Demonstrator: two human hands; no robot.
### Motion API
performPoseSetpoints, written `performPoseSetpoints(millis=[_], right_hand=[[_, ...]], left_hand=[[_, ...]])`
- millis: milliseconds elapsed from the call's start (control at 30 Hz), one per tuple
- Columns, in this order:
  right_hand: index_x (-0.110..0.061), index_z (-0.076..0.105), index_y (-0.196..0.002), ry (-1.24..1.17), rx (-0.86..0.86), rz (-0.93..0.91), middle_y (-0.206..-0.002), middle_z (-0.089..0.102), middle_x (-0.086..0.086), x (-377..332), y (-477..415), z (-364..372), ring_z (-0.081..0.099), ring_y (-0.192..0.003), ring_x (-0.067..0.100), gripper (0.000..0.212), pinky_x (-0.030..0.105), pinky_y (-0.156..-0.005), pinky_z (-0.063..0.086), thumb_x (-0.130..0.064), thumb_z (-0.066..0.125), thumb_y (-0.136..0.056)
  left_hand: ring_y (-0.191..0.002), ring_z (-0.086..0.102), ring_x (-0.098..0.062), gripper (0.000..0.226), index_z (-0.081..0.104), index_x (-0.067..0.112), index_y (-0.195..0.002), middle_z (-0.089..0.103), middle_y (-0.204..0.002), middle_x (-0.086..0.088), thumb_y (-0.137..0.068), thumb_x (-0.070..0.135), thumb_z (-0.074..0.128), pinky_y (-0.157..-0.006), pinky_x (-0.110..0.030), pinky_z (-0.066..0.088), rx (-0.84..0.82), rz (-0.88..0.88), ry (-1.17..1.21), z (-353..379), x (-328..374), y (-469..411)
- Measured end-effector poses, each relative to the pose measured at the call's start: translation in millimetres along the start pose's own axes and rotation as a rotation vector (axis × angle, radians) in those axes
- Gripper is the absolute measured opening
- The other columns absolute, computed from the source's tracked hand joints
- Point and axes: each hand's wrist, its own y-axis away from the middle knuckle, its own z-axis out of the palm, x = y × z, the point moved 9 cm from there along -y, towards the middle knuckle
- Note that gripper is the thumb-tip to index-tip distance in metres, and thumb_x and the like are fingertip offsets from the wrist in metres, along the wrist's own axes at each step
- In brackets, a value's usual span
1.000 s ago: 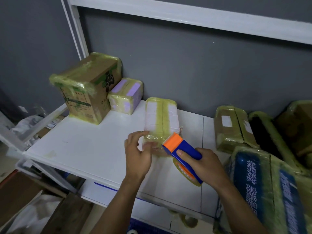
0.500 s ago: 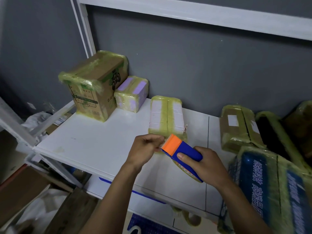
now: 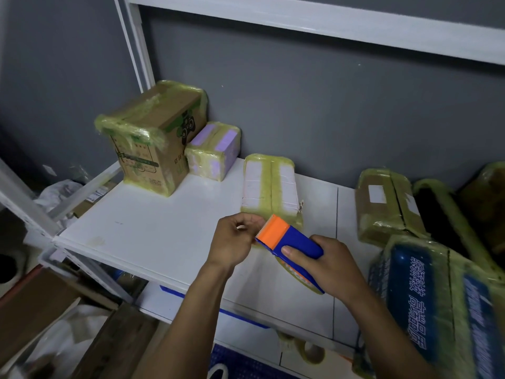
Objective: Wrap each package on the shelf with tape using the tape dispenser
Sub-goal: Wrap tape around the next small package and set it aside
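Where the shelf (image 3: 164,236) bears the flat white package (image 3: 269,184), light-looking and tape-slick, probably best held by its near edge, the rigid tape dispenser (image 3: 299,240) hovers just before it, gripped by the right hand (image 3: 330,269); the left hand (image 3: 232,243) pinches the tape end (image 3: 255,233).

White shelf (image 3: 164,236). Left to right on it: taped carton (image 3: 158,138), purple packet (image 3: 213,151) just beside it, pink package (image 3: 269,184), brown parcel (image 3: 388,203), blue package (image 3: 437,296) at right front.

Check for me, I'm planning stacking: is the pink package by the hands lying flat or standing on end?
Lying flat: the pink package rests with its broad face up on the shelf.
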Motion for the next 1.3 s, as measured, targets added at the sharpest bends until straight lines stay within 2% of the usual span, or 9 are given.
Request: performPoseSetpoints(millis=[133, 333, 567, 700, 833, 967, 1033, 1200, 1300], right_hand=[[-0.017, 0.067, -0.081, 0.025, -0.011, 0.031, -0.074, 0.072, 0.000, 3, -3, 1, 0.071, -0.068, 0.018, 0.074, 0.047, -0.071, 0.061, -0.088, 0.061, -0.061], [-0.020, 0.067, -0.081, 0.065, -0.030, 0.048, -0.074, 0.072, -0.002, 2, -7, 5, 0.072, -0.068, 0.016, 0.067, 0.043, -0.071, 0.062, -0.085, 0.067, -0.068], [-0.018, 0.066, -0.077, 0.189, -0.034, 0.068, -0.067, 0.068, -0.001, 3, -7, -5, 0.067, -0.061, 0.013, 0.064, 0.039, -0.068, 0.060, -0.081, 0.065, -0.067], [-0.022, 0.061, -0.071, 0.258, 0.005, 0.049, -0.060, 0.062, -0.007, -5, -9, -12, 0.063, -0.057, 0.010, 0.063, 0.036, -0.063, 0.055, -0.084, 0.070, -0.063], [-0.026, 0.062, -0.077, 0.306, -0.032, 0.028, -0.067, 0.065, -0.009, -22, -13, -13, 0.066, -0.064, 0.010, 0.076, 0.033, -0.065, 0.059, -0.098, 0.058, -0.051], [-0.028, 0.060, -0.078, 0.360, -0.059, 0.011, -0.067, 0.063, -0.012, -34, -14, -13, 0.064, -0.063, 0.006, 0.057, 0.020, -0.057, 0.046, -0.082, 0.073, -0.065], [-0.028, 0.059, -0.079, 0.377, -0.052, 0.021, -0.068, 0.062, -0.012, -37, -14, -16, 0.063, -0.063, 0.005, 0.056, 0.018, -0.056, 0.042, -0.080, 0.074, -0.067], [-0.028, 0.059, -0.082, 0.408, -0.084, 0.068, -0.075, 0.065, -0.013, -32, -19, -12, 0.066, -0.071, 0.006, 0.062, 0.020, -0.060, 0.048, -0.086, 0.070, -0.063], [-0.029, 0.058, -0.093, 0.438, -0.062, 0.073, -0.086, 0.067, -0.013, -34, -24, -13, 0.067, -0.082, 0.008, 0.073, 0.026, -0.069, 0.058, -0.093, 0.062, -0.057]], left_hand=[[-0.070, 0.068, -0.002, 0.029, 0.077, 0.014, -0.080, 0.074, -0.073, 0.012, -0.094, -0.006, 0.060, -0.064, -0.017, 0.056, 0.034, 0.046, -0.038, -2, 0, 0], [-0.073, 0.066, -0.004, 0.011, 0.079, 0.013, -0.088, 0.076, -0.087, 0.008, -0.093, 0.008, 0.071, -0.064, -0.014, 0.052, 0.153, 0.046, 0.009, -28, -10, -10], [-0.073, 0.066, 0.002, 0.012, 0.078, 0.017, -0.086, 0.075, -0.081, 0.013, -0.091, 0.007, 0.073, -0.070, -0.013, 0.051, 0.361, 0.121, 0.060, -79, -7, -7], [-0.079, 0.069, -0.002, 0.008, 0.078, 0.014, -0.090, 0.077, -0.086, 0.011, -0.091, 0.008, 0.073, -0.073, -0.012, 0.050, 0.357, 0.137, 0.085, -82, -9, -7], [-0.086, 0.071, -0.009, 0.007, 0.079, 0.013, -0.091, 0.077, -0.087, 0.010, -0.089, 0.008, 0.075, -0.081, -0.019, 0.055, 0.394, 0.096, 0.140, -89, -20, -10], [-0.083, 0.070, -0.006, 0.008, 0.079, 0.012, -0.092, 0.077, -0.085, 0.011, -0.089, 0.006, 0.075, -0.081, -0.017, 0.055, 0.405, 0.079, 0.161, -95, -19, -17], [-0.081, 0.070, -0.003, 0.007, 0.079, 0.011, -0.092, 0.077, -0.085, 0.011, -0.089, 0.006, 0.075, -0.078, -0.014, 0.054, 0.402, 0.082, 0.165, -96, -15, -21], [-0.075, 0.068, -0.001, 0.006, 0.078, 0.010, -0.092, 0.076, -0.084, 0.007, -0.089, 0.007, 0.075, -0.067, -0.008, 0.050, 0.397, 0.049, 0.209, -94, -28, -26], [-0.079, 0.069, -0.001, 0.010, 0.078, 0.008, -0.094, 0.076, -0.089, 0.007, -0.090, 0.003, 0.071, -0.069, -0.008, 0.050, 0.379, 0.050, 0.225, -92, -30, -35]])
